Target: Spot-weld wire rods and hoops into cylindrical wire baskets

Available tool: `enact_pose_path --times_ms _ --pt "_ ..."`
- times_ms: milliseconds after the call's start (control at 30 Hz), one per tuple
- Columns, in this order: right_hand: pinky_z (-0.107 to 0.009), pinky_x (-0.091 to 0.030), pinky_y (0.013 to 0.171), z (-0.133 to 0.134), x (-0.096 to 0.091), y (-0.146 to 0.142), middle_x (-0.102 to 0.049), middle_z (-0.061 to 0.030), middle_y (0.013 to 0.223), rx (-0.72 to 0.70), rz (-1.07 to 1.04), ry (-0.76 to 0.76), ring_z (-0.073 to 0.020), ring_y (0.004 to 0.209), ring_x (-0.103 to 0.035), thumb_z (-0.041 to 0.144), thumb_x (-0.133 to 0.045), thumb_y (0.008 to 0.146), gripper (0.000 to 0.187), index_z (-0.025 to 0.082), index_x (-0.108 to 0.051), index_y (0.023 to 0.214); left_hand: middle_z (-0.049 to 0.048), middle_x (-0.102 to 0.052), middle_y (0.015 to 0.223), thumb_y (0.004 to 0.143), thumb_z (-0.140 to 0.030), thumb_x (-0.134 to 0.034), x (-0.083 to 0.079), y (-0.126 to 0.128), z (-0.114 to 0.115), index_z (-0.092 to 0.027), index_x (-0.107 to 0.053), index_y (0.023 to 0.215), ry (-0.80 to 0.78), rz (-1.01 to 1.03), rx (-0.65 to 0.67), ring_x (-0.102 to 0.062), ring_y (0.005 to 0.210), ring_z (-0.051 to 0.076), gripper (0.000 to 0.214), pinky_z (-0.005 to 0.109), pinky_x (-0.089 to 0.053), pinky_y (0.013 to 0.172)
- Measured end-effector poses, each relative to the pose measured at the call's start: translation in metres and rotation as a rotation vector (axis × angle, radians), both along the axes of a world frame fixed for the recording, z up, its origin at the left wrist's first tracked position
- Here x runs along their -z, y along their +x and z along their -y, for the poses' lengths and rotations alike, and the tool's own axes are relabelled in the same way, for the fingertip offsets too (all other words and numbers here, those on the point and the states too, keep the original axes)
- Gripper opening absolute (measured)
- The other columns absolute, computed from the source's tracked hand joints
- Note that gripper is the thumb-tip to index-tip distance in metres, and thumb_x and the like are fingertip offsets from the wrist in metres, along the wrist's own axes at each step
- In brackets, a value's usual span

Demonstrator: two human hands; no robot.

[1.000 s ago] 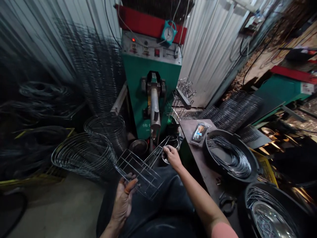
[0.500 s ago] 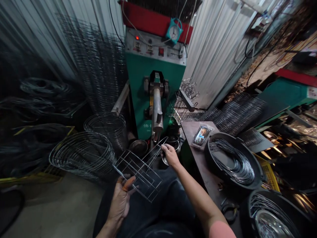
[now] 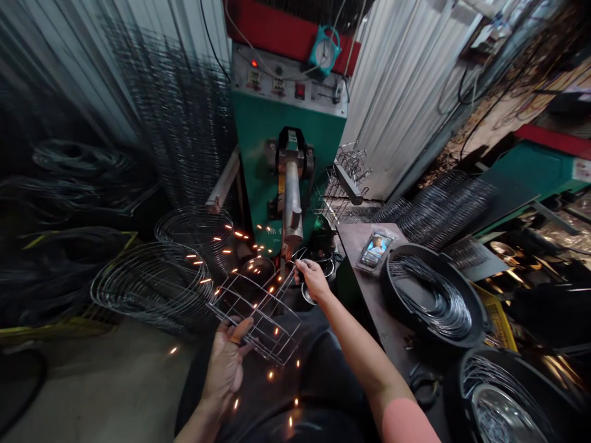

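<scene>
The right hand (image 3: 314,280) pinches the wire rack (image 3: 253,314) at the spot welder (image 3: 286,184), the left hand (image 3: 225,363) spread beneath it, sparks (image 3: 240,234) flying.

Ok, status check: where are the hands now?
Right hand on silver wire rack frame, at grey steel welder arm. Left hand at frame's near end. Orange sparks flying.

You're live from a single camera up on your head, tipped forward and down, and it's a wide one! Close in at the bottom of the shot sit your left hand (image 3: 226,363) and right hand (image 3: 314,280). Straight ahead, a little farther off, stands the green spot-welding machine (image 3: 258,147). The tabletop (image 3: 353,246) runs in on your right, the concrete floor (image 3: 111,381) spreads low on your left, and the corrugated wall (image 3: 401,92) bends around the top.
</scene>
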State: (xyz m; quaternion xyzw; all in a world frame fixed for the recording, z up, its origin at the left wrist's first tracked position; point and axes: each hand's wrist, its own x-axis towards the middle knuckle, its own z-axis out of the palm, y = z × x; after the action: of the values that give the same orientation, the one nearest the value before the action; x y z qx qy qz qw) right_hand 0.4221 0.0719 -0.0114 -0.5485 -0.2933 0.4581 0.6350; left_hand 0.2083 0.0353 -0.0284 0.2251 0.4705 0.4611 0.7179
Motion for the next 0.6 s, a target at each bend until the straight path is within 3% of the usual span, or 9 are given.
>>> enact_pose_path --times_ms 67,167,300,400,600 --pt "-0.020 -0.038 0.045 0.011 0.000 0.001 -0.052 0.0036 0.055 -0.036 -0.016 -0.031 -0.0070 0.046 -0.046 0.052 -0.066 0.062 0.038 0.017 -0.052 0.063 -0.0023 -0.055 0.087 0.048 -0.027 -0.077 -0.001 0.003 0.005 -0.024 -0.052 0.081 0.006 0.008 -0.029 -0.055 0.081 0.016 0.042 0.026 -0.048 0.060" --pt "-0.021 -0.041 0.053 0.042 0.001 -0.001 -0.059 0.0006 0.063 -0.200 0.009 -0.110 -0.0089 0.054 -0.053 0.053 -0.065 0.064 0.039 0.015 -0.057 0.072 -0.0038 -0.055 0.083 0.050 -0.027 -0.076 -0.003 0.008 0.011 -0.024 -0.052 0.080 -0.019 0.012 -0.059 -0.055 0.075 0.014 0.039 0.027 -0.048 0.061" --pt "-0.022 -0.041 0.060 0.079 0.004 -0.012 -0.061 0.0004 0.067 -0.374 0.216 -0.136 -0.0096 0.060 -0.053 0.048 -0.063 0.069 0.033 0.016 -0.063 0.076 -0.0031 -0.056 0.085 0.051 -0.028 -0.075 -0.002 0.010 0.009 -0.025 -0.050 0.080 -0.041 0.035 -0.057 -0.056 0.080 0.016 0.038 0.028 -0.048 0.059" --pt "-0.022 -0.038 0.059 0.087 0.006 -0.021 -0.058 0.0027 0.061 -0.362 0.329 -0.121 -0.0097 0.057 -0.049 0.047 -0.060 0.072 0.030 0.017 -0.064 0.071 -0.0013 -0.056 0.088 0.052 -0.028 -0.074 0.001 0.010 0.007 -0.024 -0.050 0.082 -0.026 0.014 -0.071 -0.055 0.089 0.018 0.038 0.028 -0.048 0.062" --pt "-0.023 -0.038 0.062 0.078 0.007 -0.025 -0.058 0.0020 0.062 -0.316 0.359 -0.062 -0.0116 0.060 -0.050 0.049 -0.057 0.073 0.032 0.018 -0.064 0.071 -0.0003 -0.055 0.093 0.055 -0.029 -0.074 0.000 0.011 0.004 -0.023 -0.051 0.080 -0.031 0.008 -0.077 -0.052 0.096 0.019 0.035 0.031 -0.050 0.066"
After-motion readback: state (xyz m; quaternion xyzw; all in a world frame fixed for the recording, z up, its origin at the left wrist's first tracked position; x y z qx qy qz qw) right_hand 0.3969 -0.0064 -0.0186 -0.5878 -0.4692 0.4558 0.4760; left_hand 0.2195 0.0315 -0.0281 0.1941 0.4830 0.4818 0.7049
